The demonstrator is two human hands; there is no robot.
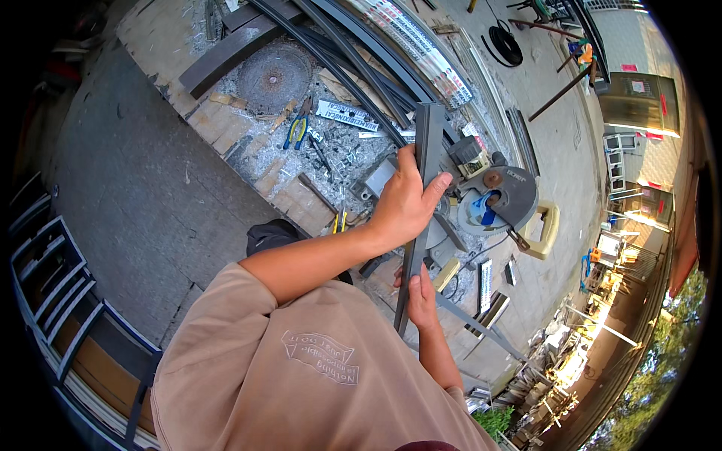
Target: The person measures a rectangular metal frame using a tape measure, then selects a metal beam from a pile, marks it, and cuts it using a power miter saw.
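A long dark grey metal profile (429, 139) runs across in front of my chest, from the workbench side back toward my body. My left hand (406, 197) is closed around its upper middle, thumb on the near face. Lower down and closer to my body, my right hand (421, 297) grips the same profile. Just right of the profile stands a miter saw (511, 197) with a grey guard, round blade and cream handle. Part of the saw's base is hidden behind the profile and my left hand.
Metal shavings cover the workbench (226, 131). On it lie a loose round saw blade (274, 77), blue-and-yellow pliers (298, 128), yellow-handled pliers (340, 219) and several long dark profiles (353, 56). Framed panels (56, 263) stand at far left; a black coil (505, 43) lies far right.
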